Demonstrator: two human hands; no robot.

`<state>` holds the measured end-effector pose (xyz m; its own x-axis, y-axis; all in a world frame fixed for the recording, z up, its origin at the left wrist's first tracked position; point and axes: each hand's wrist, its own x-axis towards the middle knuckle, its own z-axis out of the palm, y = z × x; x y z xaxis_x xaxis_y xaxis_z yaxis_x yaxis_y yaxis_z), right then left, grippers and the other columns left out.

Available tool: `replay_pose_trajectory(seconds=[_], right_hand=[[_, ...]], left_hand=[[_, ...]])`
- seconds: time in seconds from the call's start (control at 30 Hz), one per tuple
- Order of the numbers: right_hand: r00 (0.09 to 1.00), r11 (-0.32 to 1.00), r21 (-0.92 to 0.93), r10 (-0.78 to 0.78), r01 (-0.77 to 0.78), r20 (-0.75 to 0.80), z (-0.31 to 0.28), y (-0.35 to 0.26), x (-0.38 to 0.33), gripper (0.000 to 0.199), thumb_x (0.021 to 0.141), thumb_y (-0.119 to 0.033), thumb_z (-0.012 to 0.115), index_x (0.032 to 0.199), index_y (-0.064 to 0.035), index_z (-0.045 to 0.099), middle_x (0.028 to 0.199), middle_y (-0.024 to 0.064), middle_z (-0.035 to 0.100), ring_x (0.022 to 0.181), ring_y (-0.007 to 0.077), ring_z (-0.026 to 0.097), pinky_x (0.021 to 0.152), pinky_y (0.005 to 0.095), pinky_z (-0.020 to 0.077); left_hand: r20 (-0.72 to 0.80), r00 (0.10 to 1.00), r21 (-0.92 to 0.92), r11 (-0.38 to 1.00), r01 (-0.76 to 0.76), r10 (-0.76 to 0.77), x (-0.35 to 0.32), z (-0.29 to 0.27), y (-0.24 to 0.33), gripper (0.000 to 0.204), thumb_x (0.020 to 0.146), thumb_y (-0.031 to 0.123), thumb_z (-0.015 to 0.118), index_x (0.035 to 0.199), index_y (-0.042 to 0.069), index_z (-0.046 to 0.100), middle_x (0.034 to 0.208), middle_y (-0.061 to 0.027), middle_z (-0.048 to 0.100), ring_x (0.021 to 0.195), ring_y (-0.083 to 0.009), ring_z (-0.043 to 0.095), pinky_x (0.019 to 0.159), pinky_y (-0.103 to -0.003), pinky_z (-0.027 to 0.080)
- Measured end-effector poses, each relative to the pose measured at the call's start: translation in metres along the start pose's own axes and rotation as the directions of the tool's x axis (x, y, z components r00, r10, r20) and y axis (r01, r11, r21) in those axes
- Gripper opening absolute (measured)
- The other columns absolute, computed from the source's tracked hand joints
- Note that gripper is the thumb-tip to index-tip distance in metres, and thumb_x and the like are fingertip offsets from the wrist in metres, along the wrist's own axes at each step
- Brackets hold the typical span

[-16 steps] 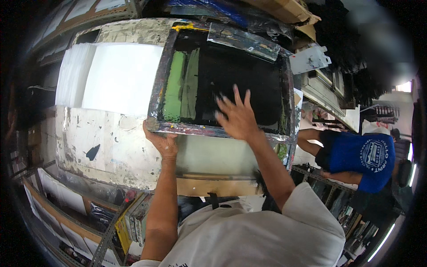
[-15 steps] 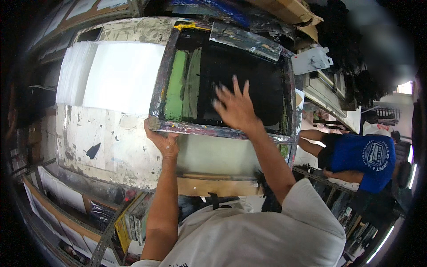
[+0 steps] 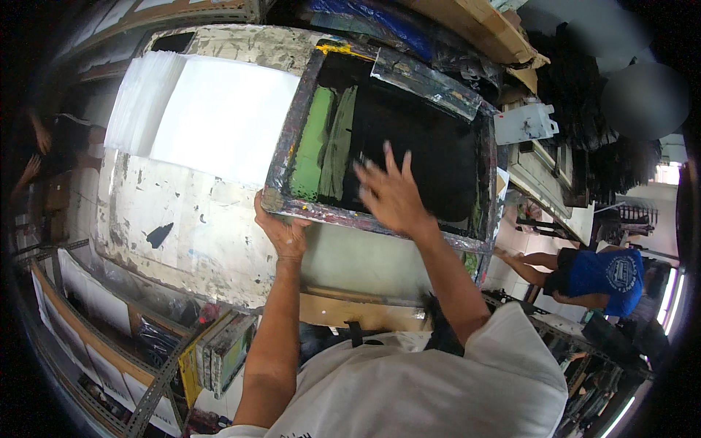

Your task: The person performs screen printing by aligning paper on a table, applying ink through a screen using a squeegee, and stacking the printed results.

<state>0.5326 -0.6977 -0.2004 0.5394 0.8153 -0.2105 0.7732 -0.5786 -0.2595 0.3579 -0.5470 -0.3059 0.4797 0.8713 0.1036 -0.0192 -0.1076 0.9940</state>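
Observation:
A paint-stained printing screen frame [image 3: 380,223] lies on a worn white table [image 3: 182,233], its mesh black with a green patch [image 3: 312,142] at the left. My left hand [image 3: 281,230] grips the frame's near-left corner from below. My right hand [image 3: 391,193] hovers blurred over the black mesh with fingers spread, holding nothing. A stack of white sheets [image 3: 219,117] lies on the table to the left of the frame.
Another person in a blue shirt [image 3: 606,274] bends at the right, on the floor side. A white bracket-like part [image 3: 526,124] sits beyond the frame's far right. Cardboard [image 3: 475,25] and blue plastic [image 3: 365,18] lie behind. Shelves with boards [image 3: 219,350] stand under the table's near edge.
My right hand has slid left across the black mesh. My left hand stays on the frame's corner and the frame has hardly moved.

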Motion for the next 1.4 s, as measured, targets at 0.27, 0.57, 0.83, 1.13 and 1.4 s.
replay_pose_trajectory(seconds=[0.27,0.57,0.83,1.13,1.4], right_hand=[[0.988,0.988,-0.029,0.151,-0.152,-0.042,-0.005,0.043,0.089,0.062,0.102,-0.05,0.029,0.147,-0.0103,0.044,0.153,0.0142,0.041,0.15,0.0412,0.009,0.117,0.0661,-0.0008],[0.992,0.996,-0.044,0.077,-0.082,-0.102,0.008,0.023,0.061,0.058,0.101,-0.048,0.034,0.145,-0.0129,0.047,0.15,0.0121,0.045,0.149,0.0413,0.011,0.117,0.0645,-0.0033],[0.934,0.935,-0.059,0.344,-0.35,-0.095,-0.011,0.077,0.095,0.065,0.101,-0.055,0.025,0.15,-0.0139,0.04,0.155,0.0067,0.039,0.151,0.0365,0.006,0.119,0.0602,-0.0042],[0.598,0.565,-0.209,0.784,-0.799,-0.168,-0.021,0.177,0.002,0.07,0.101,-0.053,0.018,0.149,-0.0072,0.04,0.155,0.0117,0.038,0.15,0.0406,0.009,0.116,0.0633,-0.0035],[0.913,0.919,-0.061,0.377,-0.39,-0.154,-0.008,0.068,0.103,0.062,0.102,-0.05,0.026,0.147,-0.0124,0.045,0.153,0.0074,0.042,0.15,0.0373,0.011,0.119,0.06,-0.0037]], left_hand=[[0.019,1.0,0.038,0.999,-0.015,0.014,0.001,0.0,0.001,0.129,0.063,0.075,0.073,0.148,-0.004,0.018,0.125,-0.016,0.035,0.122,-0.0284,0.042,0.107,-0.043,0.035],[0.04,0.999,0.003,0.999,-0.034,0.034,0.0,0.004,0.003,0.128,0.063,0.075,0.074,0.148,-0.004,0.018,0.13,-0.018,0.037,0.124,-0.0298,0.041,0.107,-0.045,0.035],[0.072,0.994,-0.036,0.997,-0.075,0.078,0.004,-0.004,-0.007,0.118,0.074,0.064,0.077,0.15,0.002,0.011,0.143,-0.0171,0.033,0.132,-0.0304,0.036,0.114,-0.045,0.029],[0.018,0.995,-0.155,0.983,-0.099,0.102,0.003,0.01,-0.001,0.128,0.066,0.069,0.078,0.149,-0.004,0.013,0.142,-0.0169,0.033,0.133,-0.028,0.035,0.115,-0.042,0.029],[0.006,0.989,0.054,0.987,-0.149,0.149,0.005,0.002,-0.013,0.126,0.068,0.075,0.072,0.149,-0.004,0.017,0.136,-0.02,0.034,0.129,-0.0309,0.037,0.114,-0.044,0.029]])
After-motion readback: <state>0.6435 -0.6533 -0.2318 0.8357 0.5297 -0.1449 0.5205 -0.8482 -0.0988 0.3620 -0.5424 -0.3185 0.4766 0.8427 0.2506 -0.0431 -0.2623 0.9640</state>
